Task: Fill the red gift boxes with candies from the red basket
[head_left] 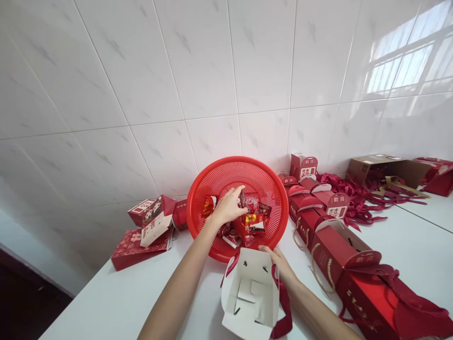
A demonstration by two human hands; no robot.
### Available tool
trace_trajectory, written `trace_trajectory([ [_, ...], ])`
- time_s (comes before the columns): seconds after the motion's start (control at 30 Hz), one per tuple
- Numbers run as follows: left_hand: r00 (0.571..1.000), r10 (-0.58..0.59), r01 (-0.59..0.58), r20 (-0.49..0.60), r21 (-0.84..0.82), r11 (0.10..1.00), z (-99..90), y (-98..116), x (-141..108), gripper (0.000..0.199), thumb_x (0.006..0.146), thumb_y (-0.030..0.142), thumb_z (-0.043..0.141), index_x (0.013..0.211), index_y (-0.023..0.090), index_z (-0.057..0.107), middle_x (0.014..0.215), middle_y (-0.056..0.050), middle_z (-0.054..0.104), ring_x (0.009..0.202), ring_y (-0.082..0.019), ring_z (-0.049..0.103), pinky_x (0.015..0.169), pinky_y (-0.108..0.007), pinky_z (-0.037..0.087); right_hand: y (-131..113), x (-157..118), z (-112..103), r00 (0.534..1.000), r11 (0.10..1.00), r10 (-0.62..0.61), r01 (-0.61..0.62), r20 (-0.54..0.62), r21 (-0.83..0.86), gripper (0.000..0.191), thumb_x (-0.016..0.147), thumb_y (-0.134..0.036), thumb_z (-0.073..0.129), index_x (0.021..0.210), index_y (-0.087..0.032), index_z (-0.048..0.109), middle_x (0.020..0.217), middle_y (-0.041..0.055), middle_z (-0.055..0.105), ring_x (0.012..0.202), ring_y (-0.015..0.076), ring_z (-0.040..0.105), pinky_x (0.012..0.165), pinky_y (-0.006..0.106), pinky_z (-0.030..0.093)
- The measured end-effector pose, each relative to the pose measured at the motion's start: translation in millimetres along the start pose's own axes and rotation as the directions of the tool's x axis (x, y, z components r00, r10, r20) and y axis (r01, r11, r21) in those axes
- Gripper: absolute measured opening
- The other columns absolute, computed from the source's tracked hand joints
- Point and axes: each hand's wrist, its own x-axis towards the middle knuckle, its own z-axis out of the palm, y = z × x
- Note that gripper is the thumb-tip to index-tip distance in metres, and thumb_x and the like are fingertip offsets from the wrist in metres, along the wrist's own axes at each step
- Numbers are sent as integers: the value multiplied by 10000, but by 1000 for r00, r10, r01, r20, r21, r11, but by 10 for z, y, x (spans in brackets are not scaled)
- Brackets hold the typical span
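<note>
A red plastic mesh basket (198, 198) holds several wrapped candies (253, 218) in red, gold and dark wrappers. My left hand (228, 207) reaches into it, thumb and fingers closed around a small dark-wrapped candy (242, 198). In front of the basket, a gift box (251, 264) stands with its top open towards me; its white inside shows no contents. My right hand (278, 262) grips the box's far right edge, beside the basket rim. Dark red ribbon (285, 307) hangs along the box's right side.
Red gift boxes (327, 241) with rope handles stand in a row on the right. Behind them lie loose red ribbons (354, 200) and an open cardboard box (385, 167). More red boxes (145, 243) are piled left on the white table (106, 302), against a tiled wall (212, 71).
</note>
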Motion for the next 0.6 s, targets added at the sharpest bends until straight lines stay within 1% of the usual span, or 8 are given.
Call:
trace_trajectory([
  [0.07,1000,3,-3,25,-17,1000,-100,-84,-33,866,748,299,739,1525,235,362,1522,-86,449,1400,-285,432,1110,-367,422,-10,-27,14,999,999,48,-48,0,-6,330,974,-340,635,1255,-171,606,1233,74,654,1016,208,683,853,407,587],
  [0.1,1000,2,-1,29,-20,1000,-147,-124,-54,861,745,319,746,1518,241,375,1522,-82,441,1405,-285,424,1112,-368,420,-22,-44,23,997,997,77,-77,0,-13,330,974,-341,634,1256,-171,606,1236,74,653,1021,209,682,857,410,585],
  [0.23,998,-58,60,-35,37,998,-288,-259,-142,553,848,322,638,1386,236,542,1469,-73,476,1398,-266,426,1149,-374,371,-67,-105,43,993,993,118,-118,0,-17,314,978,-344,628,1238,-168,614,1215,70,660,1004,204,685,847,401,587],
  [0.27,995,-81,84,-49,57,995,-304,-287,-162,498,874,307,602,1364,228,562,1453,-79,489,1395,-266,427,1156,-380,360,-70,-112,40,993,993,118,-118,1,-16,309,979,-346,625,1233,-169,616,1212,69,662,999,202,685,845,397,587],
  [0.33,990,-127,132,-59,80,988,-305,-341,-196,473,905,271,555,1373,206,553,1445,-100,494,1389,-266,435,1161,-387,350,-61,-109,25,994,994,113,-112,9,-13,304,981,-351,622,1227,-172,620,1215,68,661,1002,203,683,849,397,585],
  [0.43,980,-191,195,-52,87,977,-241,-415,-234,562,900,225,556,1452,178,464,1497,-140,439,1418,-279,404,1168,-397,333,-12,-62,-6,994,995,102,-102,35,-10,293,979,-347,624,1216,-173,626,1212,67,664,999,200,683,847,394,586],
  [0.53,964,-266,266,-14,102,959,-133,-472,-257,740,818,242,676,1502,184,397,1554,-177,359,1457,-348,335,1151,-433,341,72,13,-27,995,997,72,-73,66,8,295,976,-339,631,1216,-167,623,1194,65,668,979,195,688,829,385,591],
  [0.6,953,-303,299,21,101,949,-61,-494,-262,843,750,265,752,1508,192,388,1539,-189,382,1428,-385,370,1117,-441,370,137,58,-31,996,999,22,-26,92,34,309,975,-340,634,1229,-165,616,1196,67,666,979,196,689,826,387,592],
])
